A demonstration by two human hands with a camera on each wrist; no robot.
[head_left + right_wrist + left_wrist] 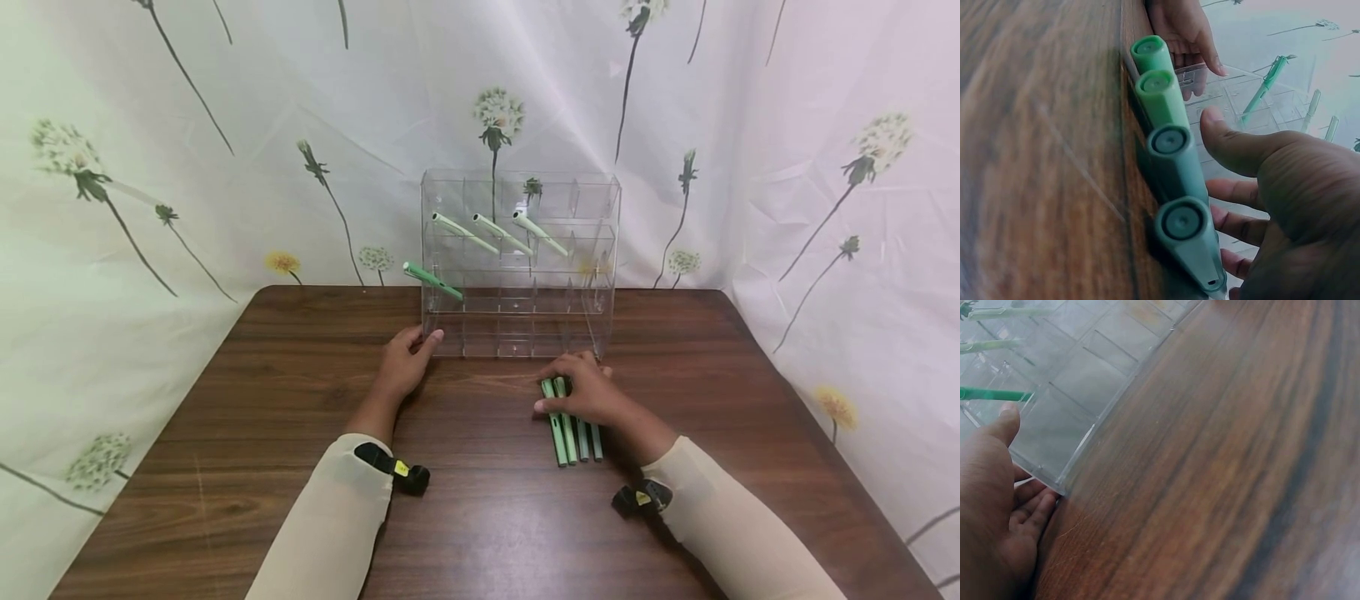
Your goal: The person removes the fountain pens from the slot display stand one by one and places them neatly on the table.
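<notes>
A clear plastic rack (517, 348) with stepped, divided tiers stands on the table. Three pale green pens (504, 236) lean in its upper tier, and a darker green pen (433, 282) slants in a lower compartment at the left. My left hand (405, 364) holds the rack's lower left corner, thumb on the near side and fingers behind the edge. Several capped pens (558, 437), bright green to grey-green, lie side by side before the rack's right end. Above them is my right hand (585, 389), thumb and fingers spread apart; whether any fingertip touches a pen I cannot tell.
The dark wood-grain table (480, 533) reaches back to a pale curtain (570, 100) printed with dandelions, which hangs close behind the rack. Black wrist cameras are strapped over both cream sleeves (322, 517).
</notes>
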